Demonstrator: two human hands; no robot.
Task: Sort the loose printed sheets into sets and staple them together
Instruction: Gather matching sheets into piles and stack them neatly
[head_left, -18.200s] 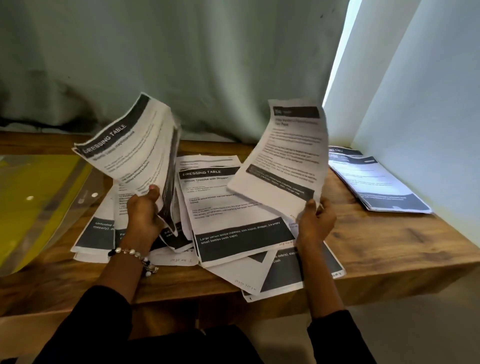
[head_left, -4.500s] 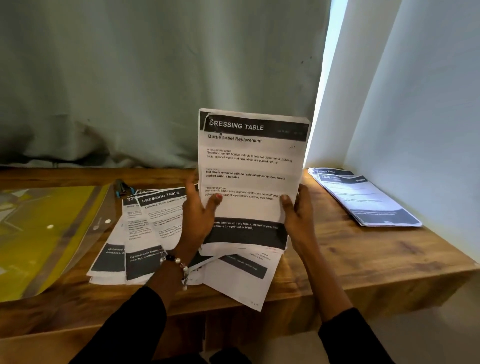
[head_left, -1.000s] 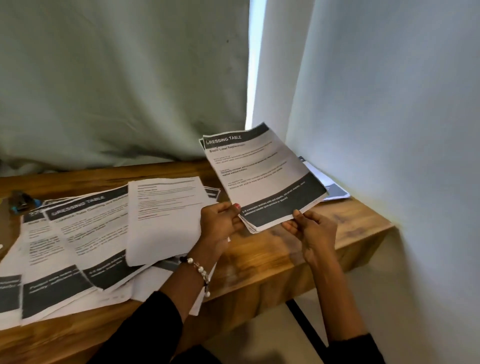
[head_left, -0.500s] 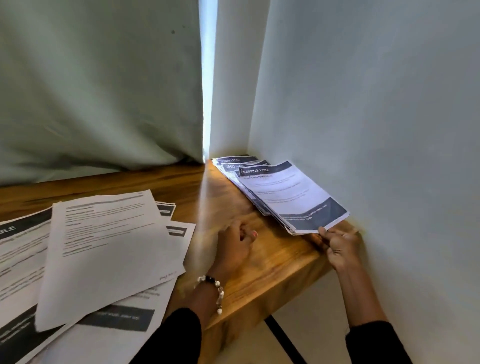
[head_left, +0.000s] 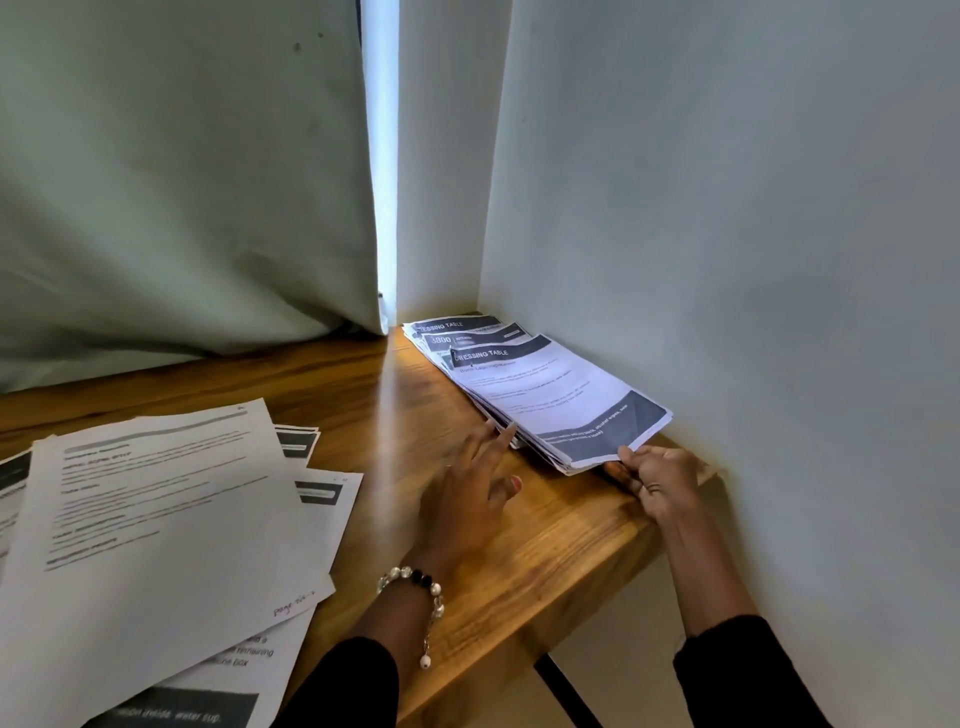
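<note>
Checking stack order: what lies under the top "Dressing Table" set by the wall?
Under the top set lie more printed sets, headers peeking out behind it. Their count and lower pages are covered. The right hand pinches its near corner.

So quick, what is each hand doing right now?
Left hand: open, fingers straight, touching the side edge of the stack of sets.
Right hand: pinching the near corner of the top set.
</note>
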